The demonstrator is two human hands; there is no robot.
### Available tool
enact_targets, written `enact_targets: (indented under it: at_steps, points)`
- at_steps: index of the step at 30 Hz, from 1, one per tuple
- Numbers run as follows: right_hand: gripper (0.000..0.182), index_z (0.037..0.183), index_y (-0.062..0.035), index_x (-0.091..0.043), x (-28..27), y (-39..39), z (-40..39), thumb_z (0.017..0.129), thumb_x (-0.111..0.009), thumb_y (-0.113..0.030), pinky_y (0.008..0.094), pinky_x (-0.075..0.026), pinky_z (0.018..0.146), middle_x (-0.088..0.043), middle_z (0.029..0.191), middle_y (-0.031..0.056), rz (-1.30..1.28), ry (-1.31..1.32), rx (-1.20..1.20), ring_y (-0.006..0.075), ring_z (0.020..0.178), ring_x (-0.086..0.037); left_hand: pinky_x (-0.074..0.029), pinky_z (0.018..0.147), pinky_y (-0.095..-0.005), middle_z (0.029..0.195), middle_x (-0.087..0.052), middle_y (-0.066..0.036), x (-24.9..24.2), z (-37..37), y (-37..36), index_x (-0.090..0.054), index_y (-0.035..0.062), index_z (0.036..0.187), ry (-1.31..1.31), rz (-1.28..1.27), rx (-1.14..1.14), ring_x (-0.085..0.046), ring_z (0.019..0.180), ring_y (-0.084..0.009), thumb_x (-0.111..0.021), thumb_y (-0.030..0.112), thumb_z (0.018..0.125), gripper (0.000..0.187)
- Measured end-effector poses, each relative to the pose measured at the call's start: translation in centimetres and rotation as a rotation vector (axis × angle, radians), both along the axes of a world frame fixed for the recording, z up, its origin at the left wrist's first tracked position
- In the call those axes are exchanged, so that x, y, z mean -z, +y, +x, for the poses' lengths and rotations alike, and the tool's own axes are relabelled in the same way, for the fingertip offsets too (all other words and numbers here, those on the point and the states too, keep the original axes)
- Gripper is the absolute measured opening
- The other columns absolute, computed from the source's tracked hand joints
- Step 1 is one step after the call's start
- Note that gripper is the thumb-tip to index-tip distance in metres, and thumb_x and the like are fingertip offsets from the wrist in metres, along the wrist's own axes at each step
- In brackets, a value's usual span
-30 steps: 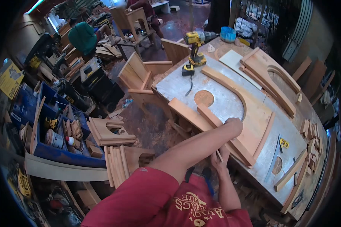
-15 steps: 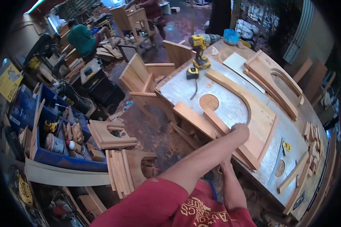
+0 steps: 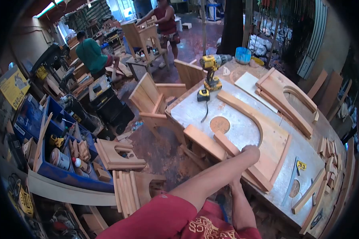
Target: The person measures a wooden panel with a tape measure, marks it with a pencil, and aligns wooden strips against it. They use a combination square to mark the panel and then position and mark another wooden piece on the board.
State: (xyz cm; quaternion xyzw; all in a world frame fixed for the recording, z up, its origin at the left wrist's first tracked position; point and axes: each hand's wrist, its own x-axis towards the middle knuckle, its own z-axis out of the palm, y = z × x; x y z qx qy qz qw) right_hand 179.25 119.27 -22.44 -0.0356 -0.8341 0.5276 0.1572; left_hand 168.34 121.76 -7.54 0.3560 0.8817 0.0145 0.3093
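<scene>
My left hand (image 3: 250,153) is closed on the long wooden strip (image 3: 227,143) at the near edge of the metal-topped table (image 3: 191,104). Its fingers are mostly hidden behind the wrist. Below the left forearm, my right hand (image 3: 235,180) reaches up to the underside of the table edge, its fingers hidden. The strip lies against a flat panel with a curved cut-out (image 3: 273,137). Another board (image 3: 204,142) lies to the left of the strip.
A yellow drill (image 3: 212,73) and tape measure (image 3: 203,95) stand at the table's far left. A yellow-handled square (image 3: 300,165) and wood offcuts (image 3: 329,159) lie right. A blue crate (image 3: 73,175) and chair frame (image 3: 147,97) are left. Two people (image 3: 92,55) (image 3: 163,20) are behind.
The view has tilted up slightly, showing more of the person standing at the back. My hands remain at the strip and table edge with little visible movement.
</scene>
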Motion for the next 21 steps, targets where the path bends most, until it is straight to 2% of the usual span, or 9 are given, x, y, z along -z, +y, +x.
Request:
enact_targets:
  at_steps: [1, 7, 10, 11, 14, 18, 19, 20, 21]
  points:
    - [0.053, 0.136, -0.0061, -0.055, 0.8, 0.2, -0.6, 0.093, -0.071, -0.033, 0.0374, -0.040, 0.108, -0.057, 0.135, 0.0112, -0.001, 0.018, 0.022, 0.0237, 0.124, -0.052, -0.062, 0.079, -0.0432, 0.124, -0.072, -0.006, 0.2, -0.4, 0.3, -0.075, 0.0078, 0.116, -0.004, 0.001, -0.002, -0.070, 0.111, -0.0256, -0.089, 0.005, 0.069, 0.049]
    - [0.058, 0.138, -0.0064, -0.053, -3.9, -0.8, -0.9, 0.093, -0.067, -0.041, 0.0448, -0.036, 0.111, -0.055, 0.137, 0.0184, 0.299, -0.184, 0.016, 0.0333, 0.129, -0.050, -0.062, 0.078, -0.0396, 0.120, -0.073, -0.007, 1.2, -0.7, 0.3, -0.076, 0.0055, 0.113, 0.022, -0.017, 0.087, -0.071, 0.108, -0.0234, -0.091, 0.008, 0.067, 0.048]
    - [0.059, 0.136, -0.0056, -0.054, -4.4, -0.7, -1.2, 0.092, -0.066, -0.044, 0.0476, -0.036, 0.112, -0.054, 0.139, 0.0219, 0.227, -0.218, 0.065, 0.0383, 0.130, -0.048, -0.062, 0.077, -0.0399, 0.118, -0.074, -0.006, 0.8, -0.6, -0.1, -0.076, 0.0053, 0.113, 0.040, 0.014, 0.095, -0.071, 0.109, -0.0228, -0.092, 0.009, 0.067, 0.049]
    - [0.060, 0.135, -0.0048, -0.054, -5.0, -0.7, -1.2, 0.091, -0.067, -0.043, 0.0478, -0.036, 0.111, -0.055, 0.137, 0.0234, 0.354, -0.203, 0.060, 0.0389, 0.131, -0.048, -0.061, 0.078, -0.0402, 0.115, -0.074, -0.008, 1.2, -0.5, -0.1, -0.076, 0.0048, 0.110, 0.058, 0.034, 0.105, -0.071, 0.107, -0.0240, -0.091, 0.009, 0.066, 0.047]
    - [0.040, 0.125, -0.0074, -0.059, -7.6, -1.3, -0.4, 0.097, -0.059, -0.036, 0.0474, -0.039, 0.106, -0.061, 0.129, 0.0194, 0.389, -0.151, 0.033, 0.0375, 0.124, -0.054, -0.060, 0.082, -0.0410, 0.108, -0.075, -0.015, 3.6, -0.5, -0.3, -0.078, 0.0031, 0.103, 0.107, 0.091, 0.128, -0.073, 0.103, -0.0277, -0.089, 0.007, 0.065, 0.040]
    - [0.044, 0.121, -0.0062, -0.062, -11.0, -0.1, -12.2, 0.092, -0.063, -0.039, 0.0493, -0.046, 0.095, -0.066, 0.120, 0.0188, 0.638, 0.243, 0.190, 0.0363, 0.114, -0.061, -0.059, 0.078, -0.0434, 0.105, -0.075, -0.019, 0.6, -7.9, -0.1, -0.075, -0.0028, 0.101, 0.316, 0.146, 0.219, -0.073, 0.098, -0.0314, -0.062, 0.010, 0.084, 0.025]
    - [0.045, 0.120, -0.0059, -0.063, -8.7, 0.0, -9.9, 0.091, -0.064, -0.040, 0.0498, -0.048, 0.092, -0.068, 0.118, 0.0187, 0.702, 0.230, 0.201, 0.0360, 0.111, -0.063, -0.058, 0.077, -0.0440, 0.104, -0.075, -0.020, 3.4, -5.5, -0.2, -0.075, -0.0042, 0.100, 0.256, 0.163, 0.233, -0.073, 0.097, -0.0323, -0.055, 0.010, 0.088, 0.027]
    - [0.046, 0.119, -0.0056, -0.064, -6.2, -0.1, -6.7, 0.090, -0.065, -0.041, 0.0503, -0.050, 0.089, -0.069, 0.116, 0.0185, 0.760, 0.187, 0.206, 0.0357, 0.109, -0.064, -0.058, 0.074, -0.0452, 0.100, -0.075, -0.021, 7.2, -4.6, 1.3, -0.075, -0.0046, 0.096, -0.036, 0.249, 0.024, -0.074, 0.091, -0.0325, -0.055, 0.007, 0.088, 0.024]
    - [0.044, 0.115, -0.0070, -0.067, -3.7, 0.2, -4.1, 0.089, -0.066, -0.042, 0.0498, -0.052, 0.082, -0.071, 0.108, 0.0180, 0.623, 0.179, 0.195, 0.0368, 0.102, -0.067, -0.059, 0.071, -0.0465, 0.096, -0.076, -0.021, 11.3, -3.9, 2.9, -0.076, -0.0050, 0.092, -0.296, 0.337, -0.214, -0.075, 0.085, -0.0327, -0.056, 0.004, 0.088, 0.022]
